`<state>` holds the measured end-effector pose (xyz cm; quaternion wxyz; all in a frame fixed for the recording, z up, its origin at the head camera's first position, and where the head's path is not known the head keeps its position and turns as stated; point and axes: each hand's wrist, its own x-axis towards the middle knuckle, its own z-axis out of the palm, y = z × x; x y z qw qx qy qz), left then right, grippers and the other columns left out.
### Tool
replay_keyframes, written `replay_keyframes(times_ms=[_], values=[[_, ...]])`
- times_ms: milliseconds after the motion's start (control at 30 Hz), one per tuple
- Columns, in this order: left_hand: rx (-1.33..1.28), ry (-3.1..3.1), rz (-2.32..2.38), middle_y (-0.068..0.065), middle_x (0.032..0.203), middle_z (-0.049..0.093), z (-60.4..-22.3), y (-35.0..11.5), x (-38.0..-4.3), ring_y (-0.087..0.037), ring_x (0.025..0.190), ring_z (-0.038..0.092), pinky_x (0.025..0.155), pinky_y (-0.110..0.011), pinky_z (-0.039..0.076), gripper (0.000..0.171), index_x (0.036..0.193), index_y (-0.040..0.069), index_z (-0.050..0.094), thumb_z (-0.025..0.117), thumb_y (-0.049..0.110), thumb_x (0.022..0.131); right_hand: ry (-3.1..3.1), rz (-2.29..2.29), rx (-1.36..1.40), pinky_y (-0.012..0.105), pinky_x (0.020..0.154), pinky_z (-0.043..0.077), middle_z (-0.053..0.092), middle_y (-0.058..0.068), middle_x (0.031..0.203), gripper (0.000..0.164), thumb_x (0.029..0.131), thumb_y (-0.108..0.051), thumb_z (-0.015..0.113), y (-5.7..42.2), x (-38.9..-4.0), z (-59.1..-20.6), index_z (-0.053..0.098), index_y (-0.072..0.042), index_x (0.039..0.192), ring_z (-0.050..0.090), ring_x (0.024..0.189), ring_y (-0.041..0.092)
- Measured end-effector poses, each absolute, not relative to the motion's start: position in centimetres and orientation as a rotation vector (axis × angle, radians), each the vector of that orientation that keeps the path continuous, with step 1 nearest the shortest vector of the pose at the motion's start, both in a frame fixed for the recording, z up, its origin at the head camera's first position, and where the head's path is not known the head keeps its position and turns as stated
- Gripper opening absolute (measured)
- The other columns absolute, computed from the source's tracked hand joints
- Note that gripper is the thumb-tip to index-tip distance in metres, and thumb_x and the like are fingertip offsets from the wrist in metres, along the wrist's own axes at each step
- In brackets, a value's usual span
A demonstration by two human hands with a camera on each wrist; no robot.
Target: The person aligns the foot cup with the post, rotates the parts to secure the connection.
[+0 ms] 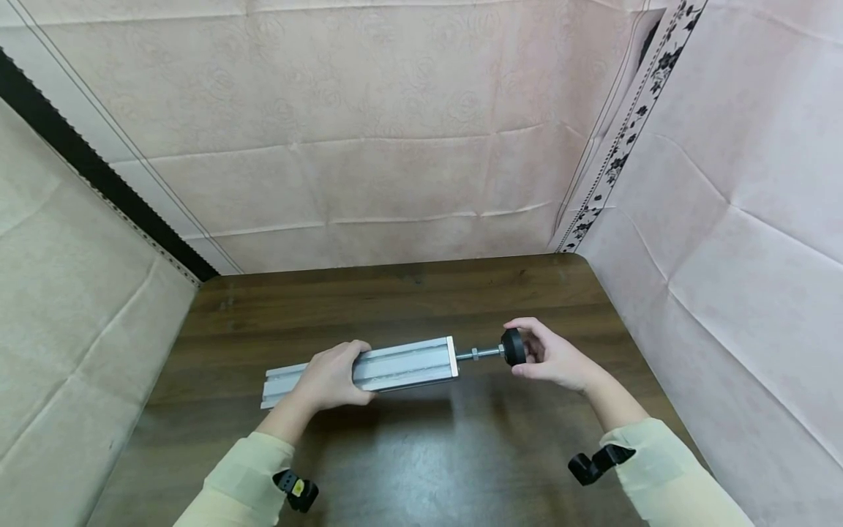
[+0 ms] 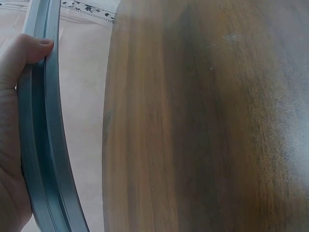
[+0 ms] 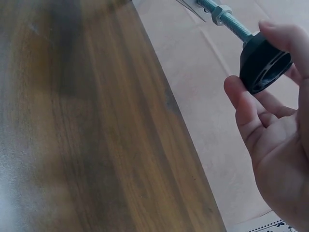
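Note:
A slotted aluminium profile (image 1: 408,364) is held above the table in the head view, tilted slightly up to the right. My left hand (image 1: 336,375) grips it around the middle, and the thumb lies along its slotted side in the left wrist view. From the plate at its right end sticks a threaded rod (image 1: 479,353) with a nut (image 3: 222,15) on it. At the rod's end sits a round black levelling foot (image 1: 513,347), its ribbed hollow underside visible in the right wrist view. My right hand (image 1: 552,354) holds the foot's rim between thumb and fingers.
Beneath both hands is a dark wood-grain table (image 1: 421,468). Pale cloth hangs behind it (image 1: 395,183) and along both sides, with a black strip at left and a floral border (image 1: 615,157) at right. Each sleeve carries a black wrist mount.

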<state>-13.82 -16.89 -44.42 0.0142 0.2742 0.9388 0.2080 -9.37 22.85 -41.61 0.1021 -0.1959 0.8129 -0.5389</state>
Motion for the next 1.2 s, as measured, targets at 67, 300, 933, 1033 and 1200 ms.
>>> replay_keyframes(times_ms=[67,300,933,1033,1200], values=[[0.856,2.920,0.653,0.001,0.101,0.059,-44.41,-16.89,-13.83,-0.014,0.084,0.052,0.074,-0.037,0.045,0.065,0.114,0.012,0.055,0.080,0.040,0.061,2.402,-1.590,-0.558,0.031,0.070,0.050,0.051,0.019,0.106,0.063,0.081,-0.004,0.071,22.83,-9.42,-41.63,0.037,-0.011,0.133,0.057,0.086,0.024],[0.877,2.926,0.646,0.001,0.101,0.059,-44.46,-16.82,-13.88,-0.014,0.084,0.052,0.074,-0.037,0.045,0.065,0.114,0.012,0.055,0.080,0.040,0.061,2.399,-1.597,-0.513,0.036,0.069,0.052,0.049,0.021,0.109,0.056,0.084,-0.008,0.068,22.71,-9.50,-41.56,0.039,-0.008,0.132,0.057,0.088,0.031],[0.899,2.938,0.614,0.000,0.103,0.060,-44.28,-16.59,-13.89,-0.014,0.086,0.053,0.076,-0.038,0.046,0.066,0.115,0.012,0.054,0.079,0.041,0.062,2.343,-1.618,-0.452,0.032,0.056,0.049,0.054,0.016,0.088,0.033,0.095,-0.013,0.053,22.67,-9.54,-41.62,0.042,0.004,0.121,0.057,0.061,0.022],[0.894,2.942,0.611,0.000,0.103,0.060,-44.25,-16.63,-13.87,-0.014,0.086,0.053,0.075,-0.038,0.046,0.066,0.115,0.012,0.055,0.079,0.041,0.061,2.361,-1.627,-0.444,0.033,0.058,0.050,0.053,0.019,0.097,0.040,0.093,-0.013,0.056,22.76,-9.50,-41.65,0.040,0.002,0.126,0.057,0.066,0.022],[0.892,2.942,0.628,0.000,0.102,0.060,-44.18,-16.67,-13.83,-0.014,0.085,0.053,0.075,-0.038,0.046,0.065,0.115,0.012,0.055,0.079,0.040,0.061,2.389,-1.674,-0.533,0.030,0.066,0.049,0.046,0.022,0.120,0.063,0.084,-0.005,0.066,23.09,-9.34,-41.75,0.031,-0.003,0.137,0.056,0.086,0.020]])
